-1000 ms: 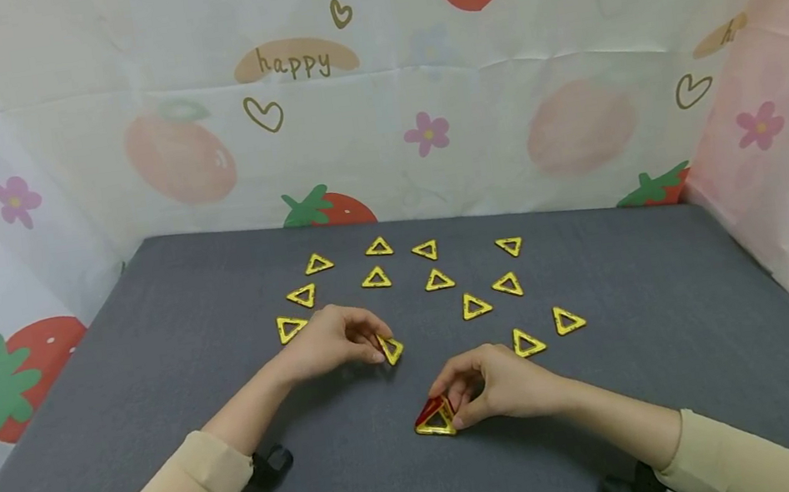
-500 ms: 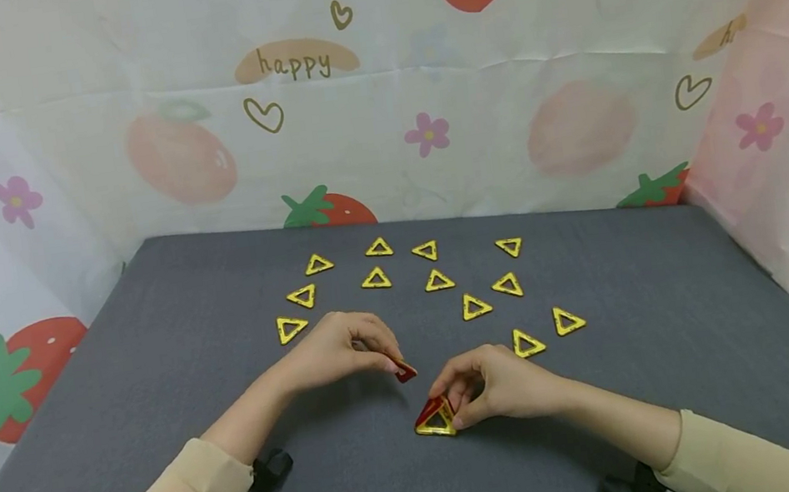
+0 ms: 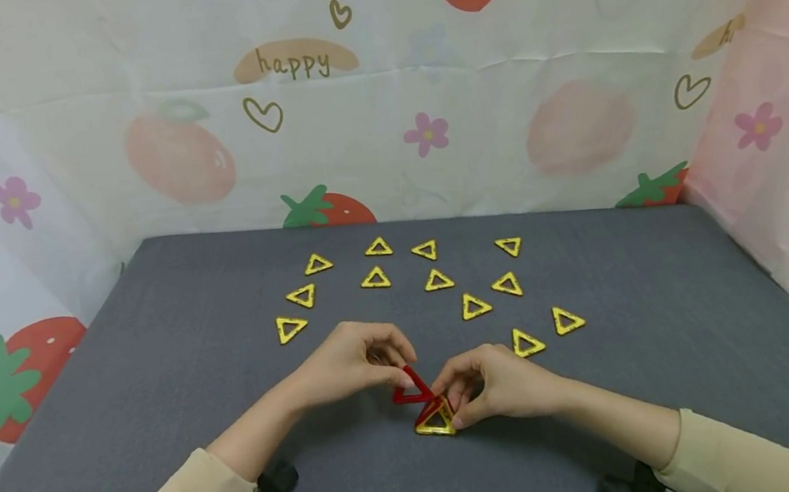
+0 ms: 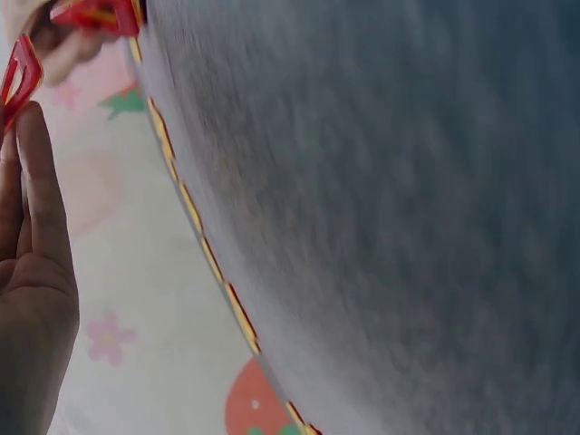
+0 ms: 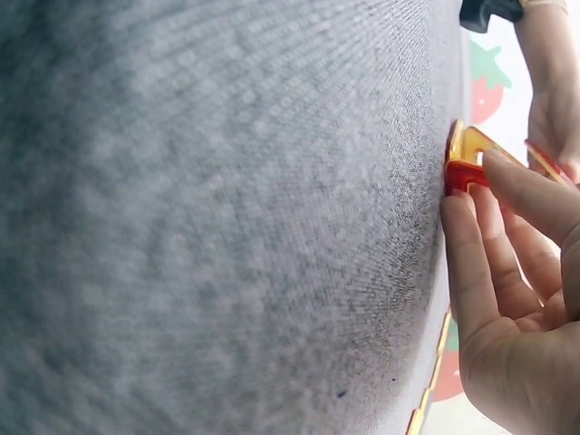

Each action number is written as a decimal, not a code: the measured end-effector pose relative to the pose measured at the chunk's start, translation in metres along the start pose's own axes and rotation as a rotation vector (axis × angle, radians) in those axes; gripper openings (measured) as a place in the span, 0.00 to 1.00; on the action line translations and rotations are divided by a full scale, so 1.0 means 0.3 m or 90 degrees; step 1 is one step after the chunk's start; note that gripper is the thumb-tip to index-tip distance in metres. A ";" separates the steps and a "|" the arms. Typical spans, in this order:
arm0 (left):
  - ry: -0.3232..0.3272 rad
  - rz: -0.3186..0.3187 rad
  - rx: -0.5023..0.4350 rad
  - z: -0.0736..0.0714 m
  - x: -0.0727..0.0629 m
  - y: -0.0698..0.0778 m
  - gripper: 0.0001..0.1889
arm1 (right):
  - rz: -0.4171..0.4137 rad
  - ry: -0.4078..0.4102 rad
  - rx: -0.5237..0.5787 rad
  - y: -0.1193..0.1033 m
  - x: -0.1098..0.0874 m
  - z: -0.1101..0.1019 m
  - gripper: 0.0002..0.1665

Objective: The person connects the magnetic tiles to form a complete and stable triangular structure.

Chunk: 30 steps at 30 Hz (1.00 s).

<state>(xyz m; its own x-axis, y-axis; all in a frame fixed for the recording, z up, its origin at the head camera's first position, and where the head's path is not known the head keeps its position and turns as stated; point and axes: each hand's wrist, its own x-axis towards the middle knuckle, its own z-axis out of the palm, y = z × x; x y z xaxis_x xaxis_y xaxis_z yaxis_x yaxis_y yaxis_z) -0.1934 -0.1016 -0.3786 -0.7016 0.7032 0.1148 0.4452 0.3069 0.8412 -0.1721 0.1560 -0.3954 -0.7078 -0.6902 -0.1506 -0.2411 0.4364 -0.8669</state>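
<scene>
Between thumb and fingers, my left hand (image 3: 359, 360) pinches a triangular magnetic tile (image 3: 413, 388), its red face toward me in the head view. That tile (image 4: 22, 77) also shows at the left edge of the left wrist view. Just right of it, my right hand (image 3: 500, 382) grips a small tent of joined triangular tiles (image 3: 435, 418), red and yellow, standing on the table. The right wrist view shows the fingertips on the joined tiles (image 5: 468, 174). The held tile is at the tent's upper left; whether they touch I cannot tell.
Several loose yellow triangular tiles lie flat beyond the hands, among them one tile (image 3: 527, 342) near the right hand and another tile (image 3: 292, 328) at the left. The grey table (image 3: 119, 385) ends at a printed cloth backdrop (image 3: 363, 133).
My left hand has moved right and toward me, bringing its tile beside the tent. The tile has turned from its yellow face to its red one. The right hand has stayed put.
</scene>
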 end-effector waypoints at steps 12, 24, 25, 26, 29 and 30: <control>-0.029 0.058 0.026 0.083 0.000 0.034 0.04 | -0.001 0.001 -0.008 0.001 -0.003 0.001 0.19; -0.036 0.059 0.089 0.138 0.005 0.054 0.04 | -0.005 0.005 -0.014 -0.004 -0.004 0.003 0.17; -0.034 0.055 0.094 0.140 0.006 0.053 0.04 | -0.005 0.005 -0.015 -0.005 -0.004 0.003 0.16; -0.032 0.050 0.097 0.141 0.006 0.053 0.05 | -0.004 0.006 -0.016 -0.006 -0.004 0.003 0.16; -0.026 0.043 0.109 0.144 0.007 0.054 0.06 | 0.000 0.006 -0.013 -0.008 -0.002 0.002 0.16; -0.023 0.043 0.114 0.144 0.008 0.054 0.06 | 0.002 0.006 -0.013 -0.008 -0.002 0.001 0.16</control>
<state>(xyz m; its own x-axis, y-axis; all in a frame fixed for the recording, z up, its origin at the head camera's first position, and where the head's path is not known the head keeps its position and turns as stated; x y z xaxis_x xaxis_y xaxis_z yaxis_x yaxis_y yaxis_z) -0.1637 -0.0672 -0.3876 -0.6475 0.7480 0.1460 0.5853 0.3653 0.7239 -0.1709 0.1551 -0.3935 -0.7147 -0.6835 -0.1485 -0.2522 0.4499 -0.8567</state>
